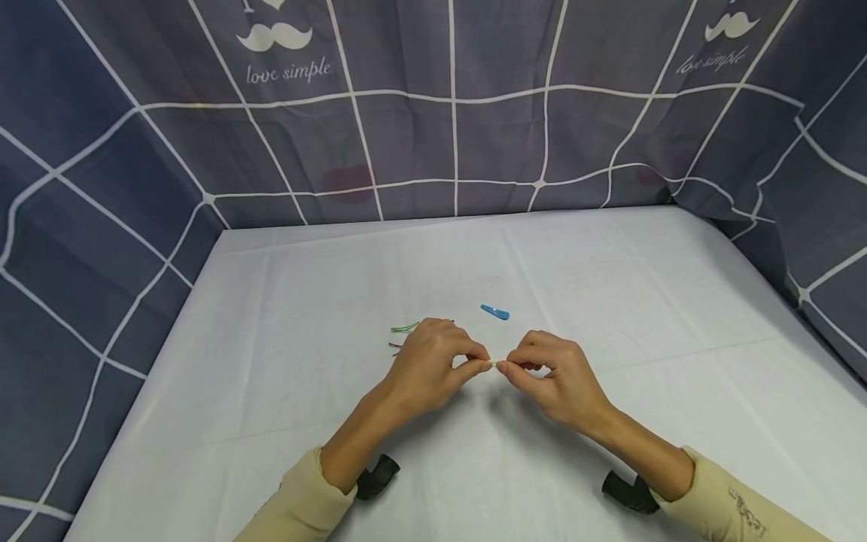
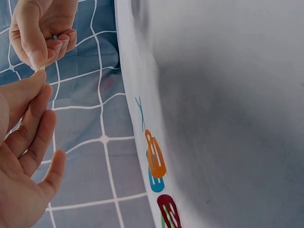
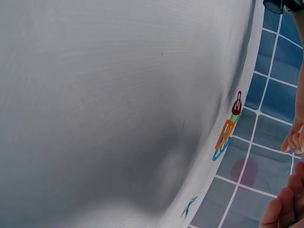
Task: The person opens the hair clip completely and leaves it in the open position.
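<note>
Between the fingertips of both hands is a small pale yellow thing (image 1: 494, 363), mostly hidden; its kind cannot be told. My left hand (image 1: 433, 365) pinches its left end with thumb and index finger, and my right hand (image 1: 558, 376) pinches the right end. In the left wrist view, the other fingers of the left hand (image 2: 28, 147) are spread loosely. Beyond the hands lies a blue snap hair clip (image 1: 495, 312). A green hair clip (image 1: 404, 328) and a dark red one (image 1: 394, 345) show partly behind the left hand.
The left wrist view shows an orange hair clip (image 2: 159, 164) beside another blue clip (image 2: 156, 184) and the dark red clip (image 2: 164, 202). All lie on a white-covered table (image 1: 325, 286). Dark checked curtains (image 1: 406, 143) stand behind and at the sides. Black straps (image 1: 379, 477) hang by the wrists.
</note>
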`<state>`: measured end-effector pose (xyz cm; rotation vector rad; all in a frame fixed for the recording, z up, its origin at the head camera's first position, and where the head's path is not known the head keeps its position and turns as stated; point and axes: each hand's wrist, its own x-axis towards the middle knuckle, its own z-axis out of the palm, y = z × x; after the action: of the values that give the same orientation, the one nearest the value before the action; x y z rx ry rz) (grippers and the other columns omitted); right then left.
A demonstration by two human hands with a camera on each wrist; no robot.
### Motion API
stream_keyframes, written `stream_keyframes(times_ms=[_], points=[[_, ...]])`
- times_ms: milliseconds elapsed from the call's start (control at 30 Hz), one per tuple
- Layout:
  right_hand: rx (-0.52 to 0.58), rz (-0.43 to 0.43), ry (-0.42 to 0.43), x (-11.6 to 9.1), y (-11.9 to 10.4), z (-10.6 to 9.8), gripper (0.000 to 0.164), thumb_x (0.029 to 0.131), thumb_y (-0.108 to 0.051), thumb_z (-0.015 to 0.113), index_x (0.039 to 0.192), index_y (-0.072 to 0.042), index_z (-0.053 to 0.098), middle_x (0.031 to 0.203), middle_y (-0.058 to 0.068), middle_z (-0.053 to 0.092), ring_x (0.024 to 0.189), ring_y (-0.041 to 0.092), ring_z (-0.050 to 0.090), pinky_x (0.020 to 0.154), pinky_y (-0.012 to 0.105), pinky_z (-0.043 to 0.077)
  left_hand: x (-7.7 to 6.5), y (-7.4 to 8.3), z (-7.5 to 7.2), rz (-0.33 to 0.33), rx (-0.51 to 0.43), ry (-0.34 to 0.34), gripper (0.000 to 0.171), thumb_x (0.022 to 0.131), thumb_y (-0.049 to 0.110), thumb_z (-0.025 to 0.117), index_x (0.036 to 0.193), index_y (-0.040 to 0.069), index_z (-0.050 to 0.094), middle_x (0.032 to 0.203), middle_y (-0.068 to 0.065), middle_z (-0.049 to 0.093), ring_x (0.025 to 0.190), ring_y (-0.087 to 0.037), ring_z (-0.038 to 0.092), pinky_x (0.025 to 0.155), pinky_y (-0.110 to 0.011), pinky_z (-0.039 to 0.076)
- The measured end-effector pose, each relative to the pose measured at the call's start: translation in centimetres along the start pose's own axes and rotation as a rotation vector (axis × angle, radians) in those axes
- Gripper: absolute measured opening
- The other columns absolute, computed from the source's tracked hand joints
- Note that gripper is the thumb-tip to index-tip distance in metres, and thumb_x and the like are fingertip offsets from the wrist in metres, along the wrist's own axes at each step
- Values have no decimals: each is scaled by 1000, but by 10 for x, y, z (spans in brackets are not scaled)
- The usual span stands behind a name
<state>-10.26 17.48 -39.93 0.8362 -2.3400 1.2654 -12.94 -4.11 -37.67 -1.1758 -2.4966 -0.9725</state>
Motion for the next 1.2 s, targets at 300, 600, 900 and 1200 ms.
stream_keyframes(times_ms=[300,600,900,1200], points=[[-19,-25,0,0,-1,0,27,80,4,76,73,-23,74,72,-16,58,67,4,51,56,25,43,0,0,0,1,7,-12,4,85,16,79,81,18,79,72,12,68,67,-10,58,86,-36,46],[-28,-25,5,-1,-3,1,26,79,5,76,73,-21,75,72,-18,58,68,3,52,55,25,43,0,-1,0,9,17,-26,4,86,17,78,82,18,80,72,11,68,68,-12,59,87,-36,46],[-40,-57,5,-2,-3,7,24,80,4,74,71,-18,74,70,-16,57,67,4,51,53,25,42,-6,0,0,-6,46,-11,5,84,17,79,80,19,79,70,13,67,70,-8,58,87,-36,46],[-46,-85,32,-2,-1,7,22,79,6,74,71,-15,74,70,-13,58,66,3,53,53,23,43,-4,1,0,-20,21,-9,3,85,16,78,82,17,80,72,11,68,72,-11,59,88,-37,45]])
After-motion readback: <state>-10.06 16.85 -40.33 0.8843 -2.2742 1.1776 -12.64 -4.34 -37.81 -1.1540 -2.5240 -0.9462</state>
